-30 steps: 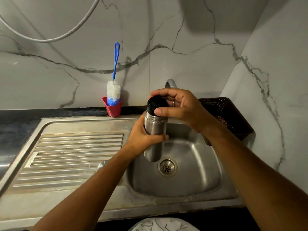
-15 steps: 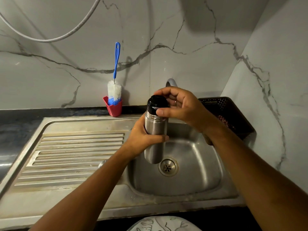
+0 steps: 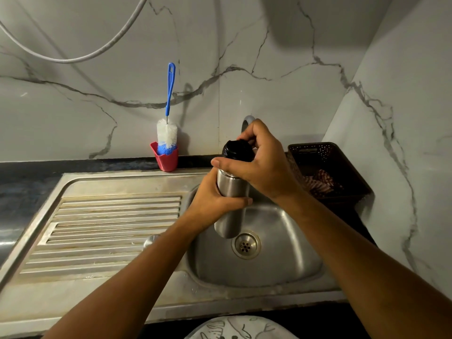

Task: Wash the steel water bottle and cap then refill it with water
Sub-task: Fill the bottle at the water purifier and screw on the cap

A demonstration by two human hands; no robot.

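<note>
Steel bottle (image 3: 231,192) upright at frame centre, above sink (image 3: 281,241). Left hand (image 3: 212,204) clamped round mid-body; right hand (image 3: 266,165) closed over black cap (image 3: 236,150). Probably rigid, smooth, slippery when wet: best gripped mid-body, cap by its rim.

You had a blue-handled bottle brush (image 3: 167,123) standing bristles-down in a small red cup (image 3: 166,159) at the back of the dark counter (image 3: 29,189), against the marble-patterned wall (image 3: 110,94). A pale hose (image 3: 80,58) drooped across that wall above it. To your right sat a dark perforated basket (image 3: 327,167) with a checked cloth (image 3: 320,183) inside, tucked into the corner. The ribbed draining board (image 3: 110,231) lay to your left, streaked with stains. A patterned fabric (image 3: 239,329) showed at the bottom edge.
</note>
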